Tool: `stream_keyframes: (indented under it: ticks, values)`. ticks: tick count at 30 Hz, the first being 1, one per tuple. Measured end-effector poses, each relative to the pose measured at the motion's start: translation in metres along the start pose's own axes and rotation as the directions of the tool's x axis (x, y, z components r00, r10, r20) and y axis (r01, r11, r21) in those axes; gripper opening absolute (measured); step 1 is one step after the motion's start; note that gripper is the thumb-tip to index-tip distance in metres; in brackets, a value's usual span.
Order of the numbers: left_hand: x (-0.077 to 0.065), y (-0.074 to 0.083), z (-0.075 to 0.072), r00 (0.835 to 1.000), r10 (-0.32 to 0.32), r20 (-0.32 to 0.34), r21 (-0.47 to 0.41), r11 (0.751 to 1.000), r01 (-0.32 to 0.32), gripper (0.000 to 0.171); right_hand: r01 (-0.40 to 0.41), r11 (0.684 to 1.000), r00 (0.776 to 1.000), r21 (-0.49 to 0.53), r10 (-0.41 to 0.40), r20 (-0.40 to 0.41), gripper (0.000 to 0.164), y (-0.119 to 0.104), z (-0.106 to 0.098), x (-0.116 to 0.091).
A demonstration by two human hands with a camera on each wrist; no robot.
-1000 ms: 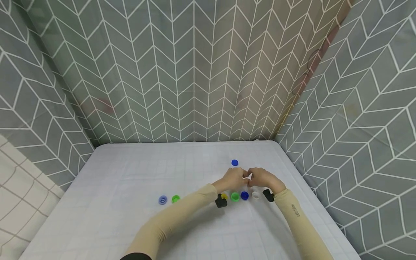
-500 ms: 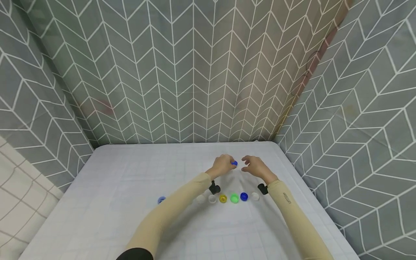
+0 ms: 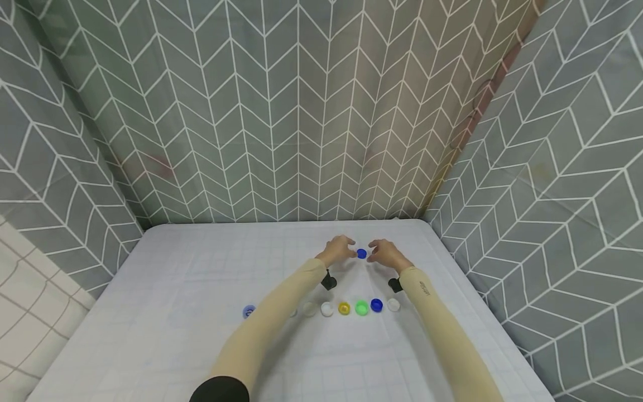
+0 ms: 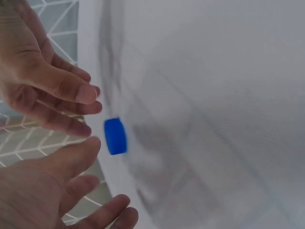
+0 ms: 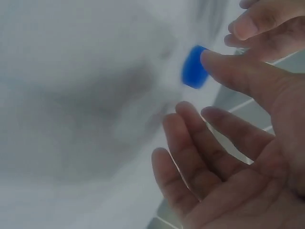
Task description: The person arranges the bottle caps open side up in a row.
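Observation:
A blue bottle cap (image 3: 361,253) lies on the white tabletop toward the far side, between my two hands. My left hand (image 3: 337,249) is just left of it with loosely bent fingers apart, the fingertips close to the cap's edge. On the other side my right hand (image 3: 385,252) has its fingers spread, and in the right wrist view its thumb overlaps the blue cap (image 5: 193,69). In the left wrist view the blue cap (image 4: 115,136) shows uncovered beside the thumb of my left hand (image 4: 62,191). Neither hand grips anything.
Nearer me runs a row of caps: light blue (image 3: 249,311), white (image 3: 327,309), yellow (image 3: 344,308), green (image 3: 361,307), dark blue (image 3: 377,305) and white (image 3: 393,304). My left sleeve (image 3: 271,307) covers part of the row. A patterned curtain (image 3: 301,111) hangs behind the table.
Both hands have moved away from me, from near the row to the blue cap. The left hand held that cap half a second ago and has let go; the right hand has come closer to it.

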State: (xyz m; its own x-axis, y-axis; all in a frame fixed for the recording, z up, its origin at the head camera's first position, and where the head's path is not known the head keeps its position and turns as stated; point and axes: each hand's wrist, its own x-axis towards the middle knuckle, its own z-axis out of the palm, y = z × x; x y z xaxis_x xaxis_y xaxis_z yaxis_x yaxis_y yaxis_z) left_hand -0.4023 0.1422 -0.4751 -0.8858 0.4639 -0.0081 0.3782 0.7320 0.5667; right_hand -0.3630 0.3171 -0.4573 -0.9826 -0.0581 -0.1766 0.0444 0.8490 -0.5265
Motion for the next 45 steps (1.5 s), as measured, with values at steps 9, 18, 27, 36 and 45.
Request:
stream_keyframes:
  ticks: [9, 18, 27, 36, 45]
  values:
    - [0.006, -0.011, 0.008, 0.997, -0.076, -0.014, 0.026, 0.997, 0.076, 0.036, 0.021, 0.999, 1.000, 0.038, -0.021, -0.014, 0.045, -0.002, 0.016, 0.012]
    - [0.013, -0.020, 0.014, 0.999, -0.008, -0.033, 0.056, 0.998, 0.009, 0.025, 0.042, 0.998, 0.997, 0.055, -0.038, -0.064, 0.034, -0.003, 0.023, 0.013]
    - [-0.003, -0.020, 0.002, 0.998, 0.056, -0.035, 0.055, 0.997, -0.054, 0.029, 0.108, 0.991, 0.993, 0.081, -0.103, -0.063, 0.035, -0.005, 0.026, 0.007]
    - [-0.016, -0.025, -0.015, 0.986, 0.164, -0.021, -0.092, 0.982, -0.165, 0.032, 0.215, 0.969, 0.972, 0.121, -0.200, -0.123, 0.030, -0.016, 0.021, -0.010]
    - [-0.047, -0.023, -0.035, 0.966, 0.238, -0.103, -0.188, 0.949, -0.254, 0.030, 0.312, 0.936, 0.942, 0.166, -0.282, -0.182, 0.031, -0.035, 0.012, -0.039]
